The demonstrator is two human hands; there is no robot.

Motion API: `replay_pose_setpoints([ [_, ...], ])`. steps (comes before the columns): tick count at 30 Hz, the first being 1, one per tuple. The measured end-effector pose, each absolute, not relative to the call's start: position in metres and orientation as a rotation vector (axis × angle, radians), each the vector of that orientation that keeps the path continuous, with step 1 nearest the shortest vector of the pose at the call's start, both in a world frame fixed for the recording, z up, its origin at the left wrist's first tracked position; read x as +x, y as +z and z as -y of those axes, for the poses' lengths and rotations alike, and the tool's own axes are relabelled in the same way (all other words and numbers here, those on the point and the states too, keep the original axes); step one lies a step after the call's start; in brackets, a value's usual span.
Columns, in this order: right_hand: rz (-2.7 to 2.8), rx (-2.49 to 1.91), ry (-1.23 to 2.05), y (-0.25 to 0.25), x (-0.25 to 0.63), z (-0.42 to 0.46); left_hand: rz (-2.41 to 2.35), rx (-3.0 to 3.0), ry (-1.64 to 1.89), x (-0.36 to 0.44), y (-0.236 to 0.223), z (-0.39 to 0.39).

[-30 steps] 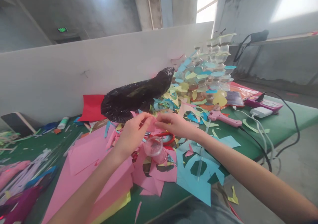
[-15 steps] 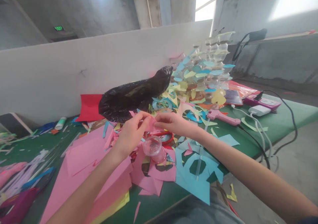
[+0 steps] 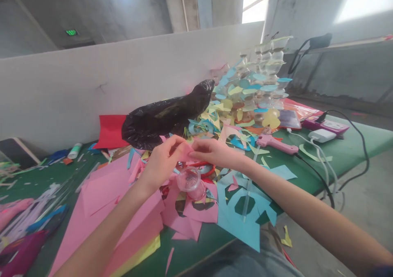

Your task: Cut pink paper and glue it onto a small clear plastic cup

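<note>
Between my two hands is a small piece of pink paper (image 3: 185,153). My left hand (image 3: 164,158) pinches it from the left, and my right hand (image 3: 211,152) has its fingertips closed on the right edge. Fingers hide part of the piece. Just below them, a clear plastic cup (image 3: 189,180) is joined to a second, pink-looking one that leans down to the right. Red-handled scissors (image 3: 207,169) lie partly under my right hand. Cut pink sheets (image 3: 201,211) with holes surround the cups.
A pink stack of paper (image 3: 101,199) lies left, blue cut paper (image 3: 238,215) right. A pink glue gun (image 3: 276,144) with a cord rests near a power strip (image 3: 327,125). Behind are a black plastic bag (image 3: 159,121) and a tall structure of clear cups (image 3: 267,72).
Both hands stay close together on the pink paper, with only slight finger movement. The view has shifted a little; the things on the table have not moved.
</note>
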State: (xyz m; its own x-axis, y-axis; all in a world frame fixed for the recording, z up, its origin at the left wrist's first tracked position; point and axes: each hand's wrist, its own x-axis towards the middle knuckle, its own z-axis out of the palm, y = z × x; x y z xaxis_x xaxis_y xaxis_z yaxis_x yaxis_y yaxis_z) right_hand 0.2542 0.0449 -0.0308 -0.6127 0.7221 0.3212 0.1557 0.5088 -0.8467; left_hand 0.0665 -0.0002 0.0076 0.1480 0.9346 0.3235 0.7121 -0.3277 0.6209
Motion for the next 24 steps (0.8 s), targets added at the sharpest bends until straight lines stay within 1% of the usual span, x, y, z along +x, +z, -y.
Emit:
replay_pose_setpoints([
  [4,2.106,-0.792,1.051,-0.0296,0.2562,-0.0444,-1.588,2.1,1.008,0.0655,0.008,-0.0001],
  [11,2.114,-0.765,1.058,-0.029,0.2562,-0.0453,-1.567,2.132,1.043,0.0648,0.0078,0.0006],
  [16,2.113,-0.73,1.044,-0.0284,0.2567,-0.046,-1.548,2.015,1.014,0.0646,0.0064,0.0017],
  [24,2.118,-0.718,1.097,-0.034,0.2575,-0.0503,-1.551,2.052,0.99,0.0638,0.0043,-0.0008],
])
